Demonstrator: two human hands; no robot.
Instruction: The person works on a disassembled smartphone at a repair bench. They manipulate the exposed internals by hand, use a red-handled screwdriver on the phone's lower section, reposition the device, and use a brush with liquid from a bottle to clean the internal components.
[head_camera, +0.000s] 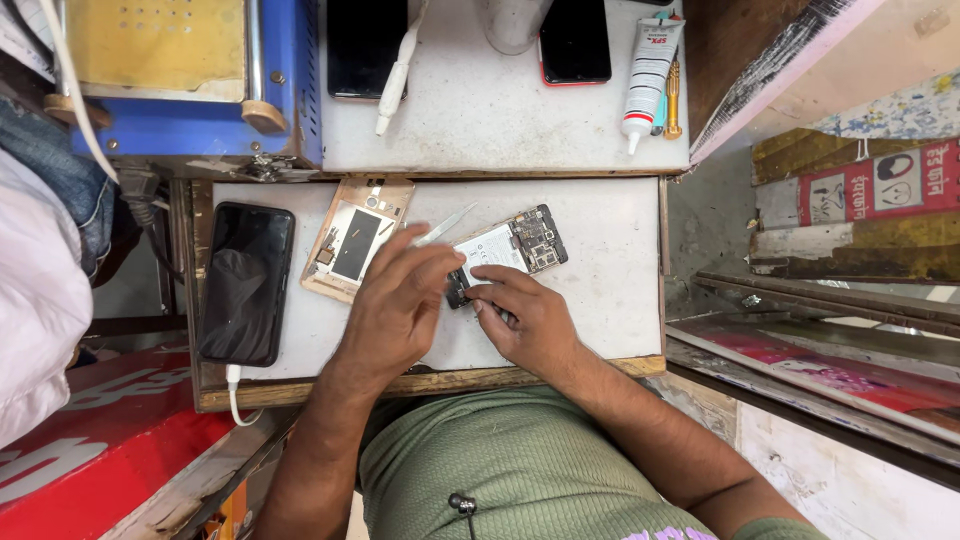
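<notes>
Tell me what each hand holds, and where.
Left hand holds tweezers by their rear end. Right hand steadies the opened phone body at its lower end with its fingers.

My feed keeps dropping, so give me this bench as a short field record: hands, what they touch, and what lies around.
left hand: holds thin tweezers, tip toward the opened phone
right hand: fingers press on the opened phone
opened phone: white battery and circuit board exposed
left of hands: gold back cover; black phone on a white cable
upper shelf: white glue tube
</notes>
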